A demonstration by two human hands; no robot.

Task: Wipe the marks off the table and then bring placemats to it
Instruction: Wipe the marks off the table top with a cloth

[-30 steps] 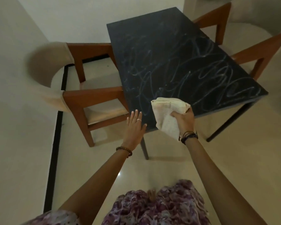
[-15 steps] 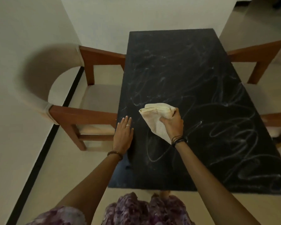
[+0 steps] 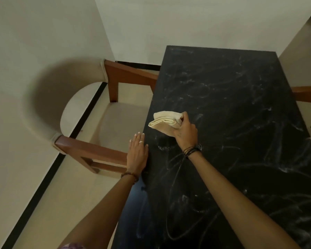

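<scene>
A black rectangular table (image 3: 232,108) fills the right of the head view, covered with white chalk-like scribbles (image 3: 201,87). My right hand (image 3: 186,132) grips a folded cream cloth (image 3: 164,122) and holds it over the table's left side, near its edge. Flat on the table's left edge, fingers together and extended, lies my left hand (image 3: 137,155), a ring on one finger. No placemats are in view.
A wooden armchair (image 3: 104,112) with beige seat and curved padded back is tucked against the table's left side. Another chair's wooden arm (image 3: 307,94) shows at the right edge. White walls meet behind the table, with a black skirting strip (image 3: 48,169) along the floor.
I have stepped up to the table, and both arms now reach over it. My right hand carried the cloth from the near corner farther along the left side. My left hand came to rest on the edge.
</scene>
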